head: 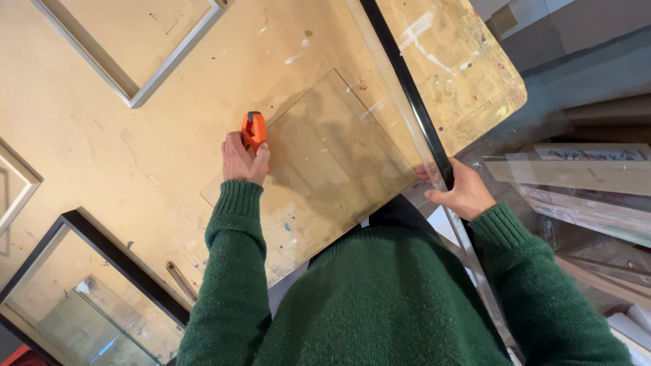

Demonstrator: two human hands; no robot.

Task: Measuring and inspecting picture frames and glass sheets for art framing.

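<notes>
The sheet of clear glass lay flat on the bench, skewed at an angle so one corner pointed up toward the far edge and the near corner hung out toward the person's body. The left hand sat at the glass's left edge, its grip wrapped tight round an orange handled tool with a dark tip, which stood right at that edge; whether the tip actually touched the glass was hard to make out. The right hand was over on the other side, grip closed on a long black straightedge that ran diagonally along the glass's right edge and off the near side of the bench. Both arms wore green knit sleeves.

Further out on the paint-spattered bench, a pale grey frame lay at the top left, a black frame with another pane in it at the bottom left, and a slim metal strip just beside that. Off to the right, past the bench edge, stacked wooden boards were leaning about.
</notes>
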